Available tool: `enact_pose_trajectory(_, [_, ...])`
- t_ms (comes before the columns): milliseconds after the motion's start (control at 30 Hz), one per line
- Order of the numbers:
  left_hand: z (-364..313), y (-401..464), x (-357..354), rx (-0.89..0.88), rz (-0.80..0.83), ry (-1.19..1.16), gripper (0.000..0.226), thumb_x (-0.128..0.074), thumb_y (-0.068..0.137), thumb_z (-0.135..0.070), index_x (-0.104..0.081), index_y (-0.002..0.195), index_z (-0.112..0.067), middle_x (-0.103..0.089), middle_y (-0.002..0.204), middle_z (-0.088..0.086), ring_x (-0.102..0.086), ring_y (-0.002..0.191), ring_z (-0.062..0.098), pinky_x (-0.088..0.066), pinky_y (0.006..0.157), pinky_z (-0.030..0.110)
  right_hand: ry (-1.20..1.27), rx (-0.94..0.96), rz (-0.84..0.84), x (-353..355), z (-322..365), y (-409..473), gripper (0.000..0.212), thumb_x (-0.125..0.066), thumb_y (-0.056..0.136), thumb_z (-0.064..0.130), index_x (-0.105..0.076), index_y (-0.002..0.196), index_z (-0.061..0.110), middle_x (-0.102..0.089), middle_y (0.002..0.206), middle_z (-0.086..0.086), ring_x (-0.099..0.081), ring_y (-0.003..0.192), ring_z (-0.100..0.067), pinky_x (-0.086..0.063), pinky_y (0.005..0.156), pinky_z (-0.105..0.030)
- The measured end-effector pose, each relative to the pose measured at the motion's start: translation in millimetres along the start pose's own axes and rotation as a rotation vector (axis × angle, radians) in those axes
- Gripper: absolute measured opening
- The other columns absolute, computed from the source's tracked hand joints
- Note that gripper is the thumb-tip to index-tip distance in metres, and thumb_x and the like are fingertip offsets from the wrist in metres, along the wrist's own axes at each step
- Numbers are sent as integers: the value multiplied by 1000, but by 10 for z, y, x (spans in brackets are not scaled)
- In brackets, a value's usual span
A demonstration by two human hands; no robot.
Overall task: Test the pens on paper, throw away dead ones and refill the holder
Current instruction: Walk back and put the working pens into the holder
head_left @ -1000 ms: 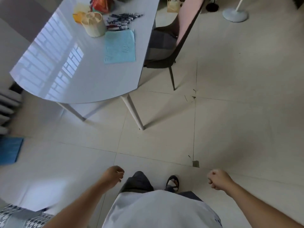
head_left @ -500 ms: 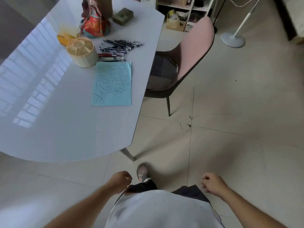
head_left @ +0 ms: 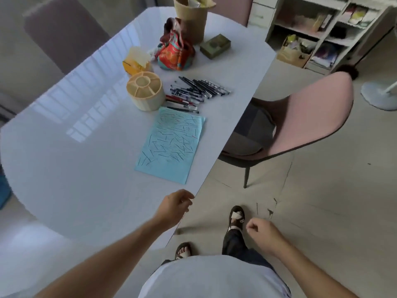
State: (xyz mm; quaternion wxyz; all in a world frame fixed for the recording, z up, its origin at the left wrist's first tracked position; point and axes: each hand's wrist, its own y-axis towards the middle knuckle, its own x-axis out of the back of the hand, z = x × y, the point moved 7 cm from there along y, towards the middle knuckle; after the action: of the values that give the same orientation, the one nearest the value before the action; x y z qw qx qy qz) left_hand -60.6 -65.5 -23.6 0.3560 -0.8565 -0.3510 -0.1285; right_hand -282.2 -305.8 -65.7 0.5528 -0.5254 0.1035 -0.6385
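On the table (head_left: pixel 64 168) — pens (head_left: pixel 193 93) right of holder (head_left: pixel 145 90), paper (head_left: pixel 171 145) before both.

A pink chair (head_left: pixel 309 117) stands at the glossy table (head_left: pixel 64 168), which bears a colourful bag (head_left: pixel 175 51) and small green box (head_left: pixel 215 45).
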Motion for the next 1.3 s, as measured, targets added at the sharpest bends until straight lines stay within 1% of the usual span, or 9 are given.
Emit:
enact_pose_trajectory(133, [67, 141, 313, 184, -244, -156, 23, -54, 88, -15, -67, 97, -31, -73, 88, -6, -70, 69, 6, -53, 61, 28, -191, 199, 91, 519, 606, 525, 13, -59, 95, 33, -71, 95, 27, -73, 89, 8, -66, 83, -10, -49, 71, -23])
enact_pose_trajectory(233, [107, 228, 472, 279, -381, -288, 25, -53, 91, -13, -67, 102, -29, -73, 92, -4, -71, 70, 9, -59, 75, 38, -222, 333, 161, 890, 1045, 847, 11, -59, 95, 32, -70, 95, 29, -72, 88, 11, -66, 85, -5, -53, 78, -25])
enact_pose_trajectory(333, [74, 350, 618, 338, -474, -417, 23, -53, 93, -11, -66, 108, -23, -72, 99, 3, -72, 74, 16, -59, 74, 38, -248, 421, 171, 1218, 1426, 1101, 10, -60, 95, 30, -70, 94, 28, -71, 85, 11, -65, 85, -10, -50, 74, -25])
enact_pose_trajectory(467, [-2, 594, 929, 371, -610, -615, 28, -55, 93, -11, -61, 120, -15, -71, 99, 10, -68, 70, 19, -57, 70, 32, -55, 403, 192, 1385, 1755, 1392, 11, -61, 97, 18, -71, 93, 18, -74, 83, -3, -68, 73, -15, -57, 68, -28])
enact_pose_trajectory(600, [-108, 978, 1397, 366, -754, -741, 45, -60, 93, -22, -44, 134, -16, -67, 92, 16, -58, 67, 21, -53, 64, 34, 119, 328, 212, 1415, 1986, 1617, 12, -61, 100, 10, -71, 97, 4, -73, 89, -21, -65, 65, -17, -59, 65, -28])
enact_pose_trajectory(900, [-287, 2206, 2366, 366, -724, -778, 72, -58, 91, -43, -26, 151, -18, -69, 91, 16, -65, 72, 23, -56, 63, 35, 212, 240, 203, 1502, 2395, 1716, 15, -64, 99, 15, -72, 94, 4, -72, 84, -18, -63, 64, -16, -57, 66, -27])
enact_pose_trajectory(1033, [-274, 2566, 2527, 402, -638, -894, 80, -59, 89, -53, -22, 153, -22, -58, 116, 10, -69, 85, 29, -59, 62, 36, 209, 233, 181, 1536, 2504, 1753, 11, -65, 97, 11, -72, 91, 4, -71, 78, -10, -61, 60, -14, -55, 63, -27])
enact_pose_trajectory(1100, [-259, 2689, 2572, 426, -618, -929, 72, -60, 90, -49, -29, 149, -20, -50, 120, 8, -70, 86, 32, -61, 63, 39, 182, 231, 179, 1535, 2518, 1780, 10, -66, 97, 11, -72, 90, 7, -71, 77, -7, -61, 62, -14, -56, 67, -30])
enact_pose_trajectory(1300, [-206, 2852, 2679, 443, -688, -958, 26, -58, 84, -27, -56, 105, -12, -63, 109, 13, -74, 72, 34, -63, 68, 47, 2, 300, 221, 1578, 2751, 2042, 10, -64, 96, 23, -72, 90, 23, -73, 83, 4, -68, 71, -10, -60, 77, -31])
